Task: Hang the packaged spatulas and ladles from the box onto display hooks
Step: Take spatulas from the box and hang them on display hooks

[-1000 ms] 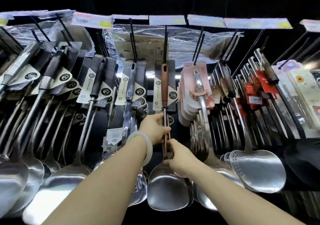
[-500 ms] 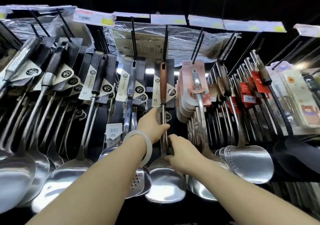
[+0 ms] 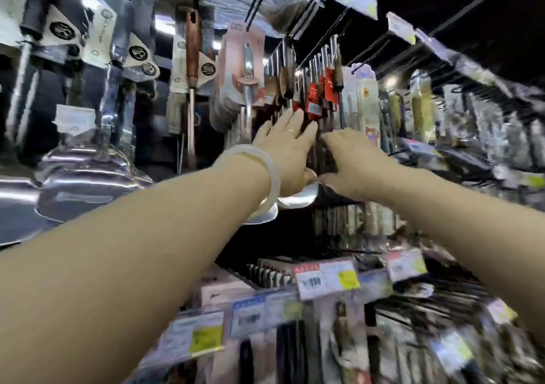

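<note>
Both my hands are up at the display wall. My left hand [image 3: 287,144] reaches in with straight, spread fingers, the fingertips against the red-tagged utensils [image 3: 317,97] hanging on their hooks. A pale bangle [image 3: 265,177] sits on that wrist. My right hand [image 3: 352,162] is just beside it, back toward me, fingers reaching into the same bundle of hanging handles; whether they curl round a handle I cannot tell, the picture is too smeared. Between and below the two hands a shiny steel spatula blade [image 3: 298,197] peeks out, partly hidden by my left wrist.

To the left hangs the pink-carded ladle stack [image 3: 243,59], then a wooden-handled spatula [image 3: 191,50] on its grey card, and further left more carded steel ladles, their big bowls [image 3: 85,183] gleaming near my left forearm. To the right of the red tags hangs a pale card with cartoon prints [image 3: 367,100], and beyond it blurred packets crowd the wall. Below my arms runs a lower rail of price tags [image 3: 327,277], white with yellow patches, with more packaged goods under it.
</note>
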